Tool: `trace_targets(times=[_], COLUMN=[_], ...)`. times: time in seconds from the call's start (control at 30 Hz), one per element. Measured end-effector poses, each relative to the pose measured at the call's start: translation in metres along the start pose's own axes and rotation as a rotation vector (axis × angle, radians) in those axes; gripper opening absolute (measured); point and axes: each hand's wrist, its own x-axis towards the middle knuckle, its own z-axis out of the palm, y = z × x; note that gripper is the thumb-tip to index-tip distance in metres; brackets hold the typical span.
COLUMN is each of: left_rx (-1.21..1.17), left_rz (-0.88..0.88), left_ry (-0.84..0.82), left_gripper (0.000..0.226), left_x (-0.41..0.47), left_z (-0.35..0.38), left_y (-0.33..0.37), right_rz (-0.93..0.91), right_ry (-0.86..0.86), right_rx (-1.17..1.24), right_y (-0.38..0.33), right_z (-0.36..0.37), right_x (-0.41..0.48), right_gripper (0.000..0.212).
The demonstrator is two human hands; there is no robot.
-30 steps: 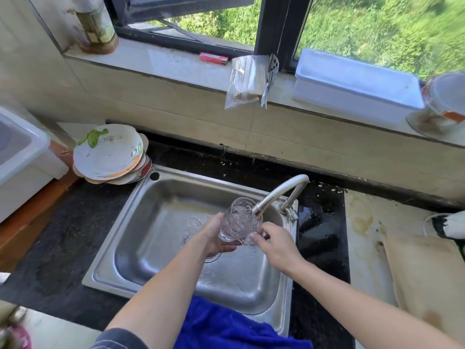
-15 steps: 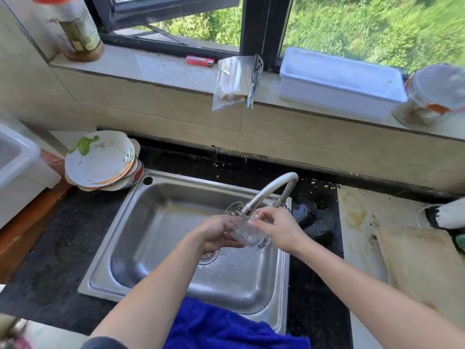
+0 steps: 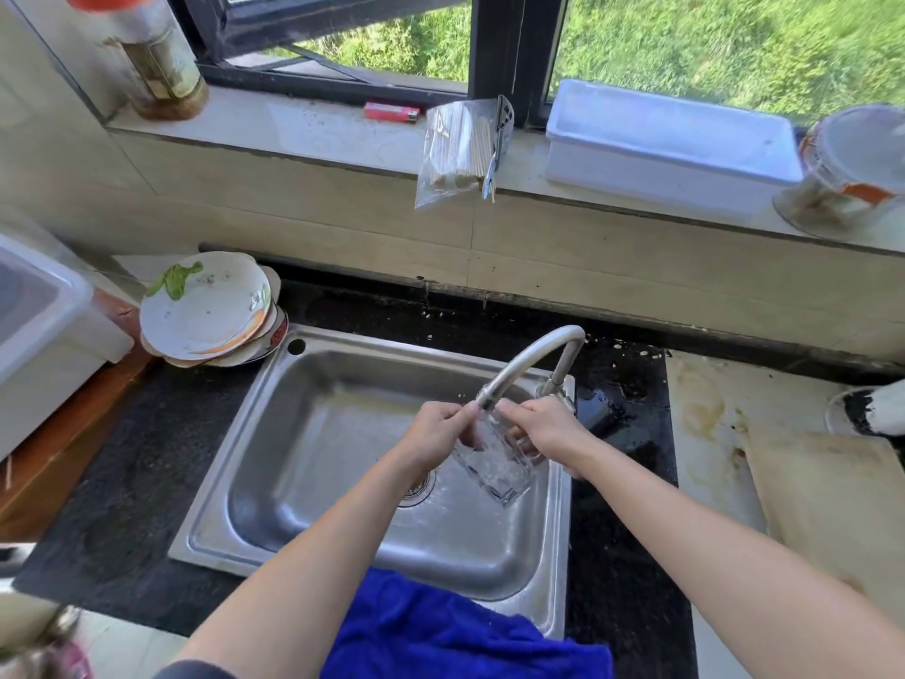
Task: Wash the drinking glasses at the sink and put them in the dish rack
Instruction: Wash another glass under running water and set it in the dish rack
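Observation:
A clear drinking glass (image 3: pixel 497 470) hangs tilted over the steel sink (image 3: pixel 313 433), its mouth up at the spout of the curved tap (image 3: pixel 526 362) and its thick base pointing down toward me. My left hand (image 3: pixel 436 436) grips the glass near its rim from the left. From the right, my right hand (image 3: pixel 543 428) holds the same rim, fingers curled round it. Water sparkles inside the glass. The drain (image 3: pixel 418 487) lies just below it.
Several dirty plates (image 3: pixel 205 311) are stacked at the sink's back left corner. A blue cloth (image 3: pixel 440 629) hangs over the sink's front edge. A white tub (image 3: pixel 671 144), a bag of sticks (image 3: pixel 455 149) and a lighter (image 3: pixel 392 111) sit on the windowsill. A board (image 3: pixel 827 507) lies right.
The glass has turned from mouth-up under the spout to tilted with its base down toward me. Both hands moved up to its rim at the spout.

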Motion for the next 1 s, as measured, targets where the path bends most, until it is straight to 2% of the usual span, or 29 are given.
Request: trace_targets(times=[0.07,0.17,0.27,0.37,0.47,0.53,0.63,0.7,0.73,0.8,0.87,0.93,1.0], left_rx=[-0.133,-0.395,-0.487,-0.452,-0.471,-0.359,0.021,0.129,0.146,0.133,-0.016,-0.126,-0.058], left_rz=[-0.056,-0.195,-0.270,-0.270,-0.295,-0.317,-0.213,-0.126,-0.119,-0.146,-0.197,-0.231,-0.228], left_ry=[0.046,0.161,0.118,0.027,-0.041,-0.047,0.088,-0.009,-0.052,-0.005,0.058,0.052,0.020], left_gripper=[0.042,0.043,0.039,0.035,0.032,0.023,0.024,0.023,0.019,0.022,0.026,0.029,0.028], left_x=[0.001,0.001,-0.008,-0.013,-0.016,-0.018,-0.016,-0.016,-0.016,-0.014,-0.012,-0.016,-0.016], left_z=[-0.001,-0.002,-0.004,-0.013,-0.022,-0.024,-0.026,-0.019,-0.013,-0.002,0.008,0.016,0.020], left_y=[-0.001,-0.005,-0.006,0.000,0.007,0.009,0.006,0.007,0.005,0.002,-0.001,0.002,0.006], right_rz=[0.011,0.095,0.163,0.119,0.075,0.074,0.140,0.155,0.150,0.132,0.146,0.167,0.159], right_ry=[0.006,-0.068,-0.140,-0.091,-0.006,0.015,-0.141,-0.241,-0.253,-0.200,-0.118,-0.091,-0.073], right_rx=[0.051,0.252,0.515,0.560,0.583,0.517,0.364,0.254,0.221,0.263,0.420,0.564,0.613], right_y=[-0.003,0.002,-0.001,0.000,0.002,0.004,0.006,0.004,0.003,0.003,0.009,0.015,0.020], right_z=[0.000,0.004,0.012,0.018,0.021,0.018,0.007,0.001,0.000,0.001,0.005,0.012,0.015], right_x=[0.000,-0.009,-0.017,-0.015,-0.013,-0.012,-0.012,-0.014,-0.015,-0.016,-0.016,-0.015,-0.017], right_gripper=[0.051,0.043,0.032,0.030,0.037,0.032,0.032,0.037,0.039,0.045,0.047,0.042,0.042])
